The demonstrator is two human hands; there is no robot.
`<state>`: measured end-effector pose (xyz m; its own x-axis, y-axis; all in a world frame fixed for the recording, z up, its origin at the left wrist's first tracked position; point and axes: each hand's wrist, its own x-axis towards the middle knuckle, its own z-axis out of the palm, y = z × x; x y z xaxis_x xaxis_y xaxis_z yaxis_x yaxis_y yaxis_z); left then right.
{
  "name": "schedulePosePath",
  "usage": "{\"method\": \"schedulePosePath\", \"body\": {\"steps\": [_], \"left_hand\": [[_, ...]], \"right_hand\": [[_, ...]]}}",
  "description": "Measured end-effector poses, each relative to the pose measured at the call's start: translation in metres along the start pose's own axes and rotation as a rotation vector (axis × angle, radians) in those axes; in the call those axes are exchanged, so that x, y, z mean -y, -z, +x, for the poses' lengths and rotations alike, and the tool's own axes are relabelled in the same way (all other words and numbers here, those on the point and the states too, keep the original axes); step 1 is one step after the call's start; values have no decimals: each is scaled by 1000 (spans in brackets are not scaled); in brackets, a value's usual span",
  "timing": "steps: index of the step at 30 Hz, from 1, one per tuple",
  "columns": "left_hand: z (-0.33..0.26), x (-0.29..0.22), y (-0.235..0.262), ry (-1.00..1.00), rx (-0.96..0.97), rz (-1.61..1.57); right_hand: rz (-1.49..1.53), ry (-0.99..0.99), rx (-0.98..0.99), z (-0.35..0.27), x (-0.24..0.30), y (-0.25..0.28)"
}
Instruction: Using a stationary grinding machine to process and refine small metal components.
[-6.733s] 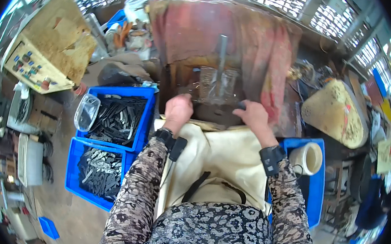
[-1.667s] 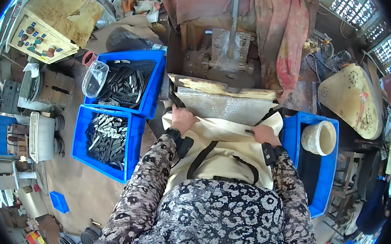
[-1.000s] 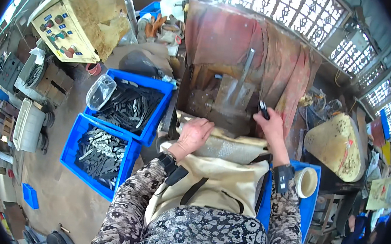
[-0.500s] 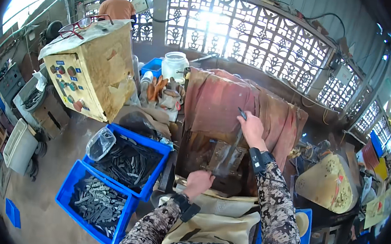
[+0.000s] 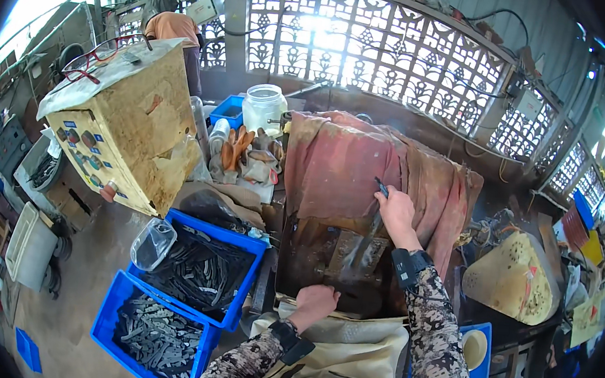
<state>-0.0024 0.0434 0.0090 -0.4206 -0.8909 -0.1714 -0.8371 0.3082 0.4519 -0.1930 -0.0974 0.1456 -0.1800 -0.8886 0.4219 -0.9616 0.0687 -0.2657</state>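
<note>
My right hand (image 5: 397,212) is closed on a small dark narrow piece (image 5: 382,187), whose end sticks up past the fingers. It is raised before the reddish cloth (image 5: 340,167) draped over a machine. Lower down, my left hand (image 5: 316,305) is curled at the near edge of the machine's dark, wet opening (image 5: 303,261); what its fingers hold, if anything, is hidden. Inside the opening is a worn metal block (image 5: 354,255), with a pale streak like water running down beside it. A cream cloth (image 5: 368,346) hangs between the machine and my body.
On my left stand a blue crate of black strips (image 5: 256,271) and a lower blue crate of grey strips (image 5: 101,315). A clear plastic tub (image 5: 154,243) rests on the upper crate's corner. Beyond is a yellowed control box (image 5: 135,131). A person (image 5: 169,27) bends over behind it.
My right hand stays raised with the dark piece, now tilted differently. My left hand has shifted slightly right relative to the opening. The whole view has moved a little; the person behind shows more.
</note>
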Motion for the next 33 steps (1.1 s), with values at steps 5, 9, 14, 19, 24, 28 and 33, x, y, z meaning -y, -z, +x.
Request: {"method": "schedulePosePath", "body": {"steps": [5, 9, 14, 19, 24, 28, 33], "left_hand": [[1, -1, 0, -4, -5, -7], [0, -3, 1, 0, -1, -1], [-2, -4, 2, 16, -6, 5], [2, -7, 2, 33, 22, 53], [1, -10, 2, 38, 19, 107], [4, -15, 3, 79, 53, 141], [4, -21, 5, 110, 82, 145]], "right_hand": [[19, -20, -2, -1, -3, -1], [26, -9, 1, 0, -2, 0], [29, 10, 27, 1, -6, -1], [37, 20, 21, 2, -9, -4], [53, 20, 5, 1, -8, -3], [59, 6, 4, 1, -10, -5], [73, -15, 11, 1, -13, -3]]}}
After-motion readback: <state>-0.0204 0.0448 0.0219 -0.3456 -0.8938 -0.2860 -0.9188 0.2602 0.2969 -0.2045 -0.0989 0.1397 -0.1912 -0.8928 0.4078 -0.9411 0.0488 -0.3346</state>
